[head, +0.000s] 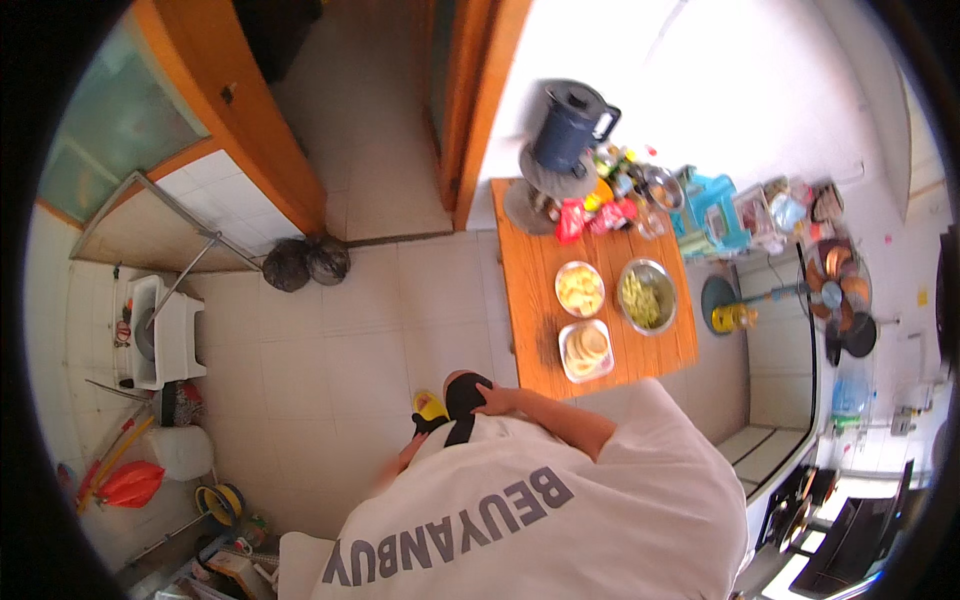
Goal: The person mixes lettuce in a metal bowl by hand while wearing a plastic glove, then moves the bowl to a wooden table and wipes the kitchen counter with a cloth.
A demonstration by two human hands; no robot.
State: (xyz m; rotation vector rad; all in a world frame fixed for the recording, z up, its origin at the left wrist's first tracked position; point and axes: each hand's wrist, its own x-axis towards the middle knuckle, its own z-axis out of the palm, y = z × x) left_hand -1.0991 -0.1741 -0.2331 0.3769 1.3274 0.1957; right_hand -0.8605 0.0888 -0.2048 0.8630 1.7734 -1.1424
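Observation:
My right hand [493, 398] rests with its fingers spread on dark cloth over my knee, holding no object. My left hand [403, 463] is blurred at the left side of my lap, partly hidden by my white shirt; its fingers do not show clearly. Ahead to the right stands a wooden table [529, 300]. On it are a round dish of pale yellow pieces [580, 289], a metal bowl [670, 300] with green shredded food [640, 300], and a squarish tray [609, 371] of round, flat, pale slices [589, 349]. A yellow slipper [429, 405] shows beyond my lap.
A dark electric kettle [571, 127] and red packets [574, 219] are at the table's far end. Right of the table stand teal baskets [720, 214] and a fan [831, 294]. Black bags [286, 265] lie by the doorway; a white tub [180, 330] stands left.

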